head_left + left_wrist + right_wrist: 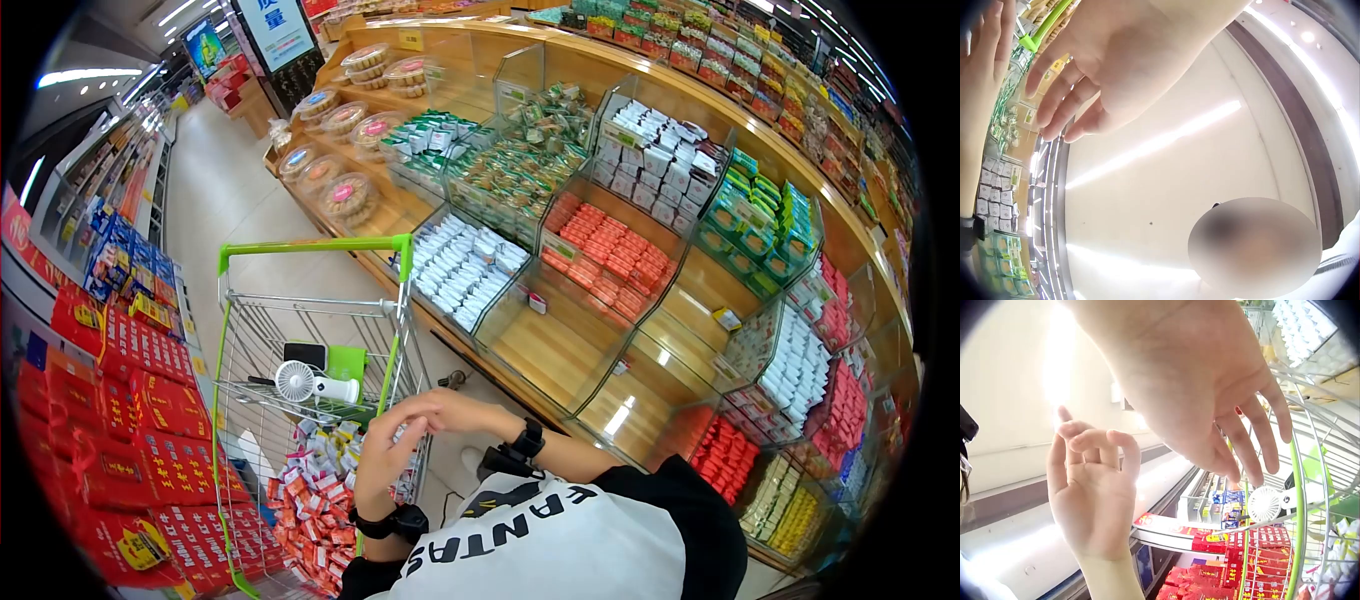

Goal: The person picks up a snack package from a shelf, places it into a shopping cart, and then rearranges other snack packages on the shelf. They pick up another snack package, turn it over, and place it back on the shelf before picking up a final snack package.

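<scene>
Both hands are held up in front of the body, beside the shopping cart (402,290). My left hand (383,452) has bent, relaxed fingers and an empty palm, which the left hand (1094,494) also shows in the right wrist view. My right hand (450,410) overlaps it in the head view. Seen up close in the right wrist view, the right hand (1210,387) has loosely extended fingers and holds nothing. Below the hands, the cart carries orange-red wrapped packets (315,510). A white handheld fan (297,381) lies in its upper part, near a green item (347,362).
On the right, a wooden display stand (545,335) has clear-walled bins of wrapped snacks. Round tubs of cookies (348,198) sit at its far end. Red gift boxes (150,400) are stacked left of the cart. An aisle floor (205,190) runs ahead.
</scene>
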A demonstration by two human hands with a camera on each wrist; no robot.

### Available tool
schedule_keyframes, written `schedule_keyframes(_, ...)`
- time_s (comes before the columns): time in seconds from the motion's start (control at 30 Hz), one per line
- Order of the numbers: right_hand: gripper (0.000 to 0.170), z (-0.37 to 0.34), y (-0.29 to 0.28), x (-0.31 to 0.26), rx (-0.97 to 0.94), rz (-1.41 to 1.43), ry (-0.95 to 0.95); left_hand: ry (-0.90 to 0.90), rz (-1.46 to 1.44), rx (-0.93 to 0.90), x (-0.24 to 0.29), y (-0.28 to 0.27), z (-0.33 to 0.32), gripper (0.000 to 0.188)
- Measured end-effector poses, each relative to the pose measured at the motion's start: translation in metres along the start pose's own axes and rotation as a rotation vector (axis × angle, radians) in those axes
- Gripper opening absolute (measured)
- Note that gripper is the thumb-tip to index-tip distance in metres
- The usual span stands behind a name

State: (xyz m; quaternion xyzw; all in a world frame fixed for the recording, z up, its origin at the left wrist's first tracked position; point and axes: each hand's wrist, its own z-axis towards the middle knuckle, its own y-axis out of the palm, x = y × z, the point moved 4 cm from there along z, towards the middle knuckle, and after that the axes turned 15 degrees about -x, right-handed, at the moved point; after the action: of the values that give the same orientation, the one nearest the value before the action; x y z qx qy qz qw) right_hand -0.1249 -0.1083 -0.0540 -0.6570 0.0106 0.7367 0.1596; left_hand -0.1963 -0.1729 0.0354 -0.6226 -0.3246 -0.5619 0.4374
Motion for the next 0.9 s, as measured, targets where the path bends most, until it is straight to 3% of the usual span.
schedule_keyframes(0.03, 0.010, -0.004, -0.003, 0.001, 0.014, -0.036, 0.004, -0.048, -0.035, 0.054, 0.001, 0.001, 0.003, 0.020)
schedule_keyframes(0.13, 0.009, -0.028, -0.018, -0.008, 0.061, -0.007, 0.076, 0.043, -0.025, 0.064, 0.007, 0.010, 0.020, 0.018)
schedule_keyframes(0.23, 0.009, -0.052, -0.035, -0.012, 0.128, -0.001, 0.025, 0.042, -0.029, 0.039, 0.014, 0.025, 0.040, 0.018)
schedule_keyframes(0.57, 0.020, -0.154, -0.084, -0.003, 0.463, 0.159, 0.043, 0.048, -0.013, -0.217, 0.021, 0.096, 0.109, 0.020)
schedule_keyframes(0.67, 0.020, -0.193, -0.100, -0.008, 0.599, -0.008, 0.106, 0.049, -0.011, -0.287, 0.025, 0.119, 0.132, 0.019)
schedule_keyframes(0.9, 0.019, -0.265, -0.125, -0.017, 0.835, -0.061, 0.159, 0.063, -0.048, -0.453, 0.024, 0.158, 0.184, 0.018)
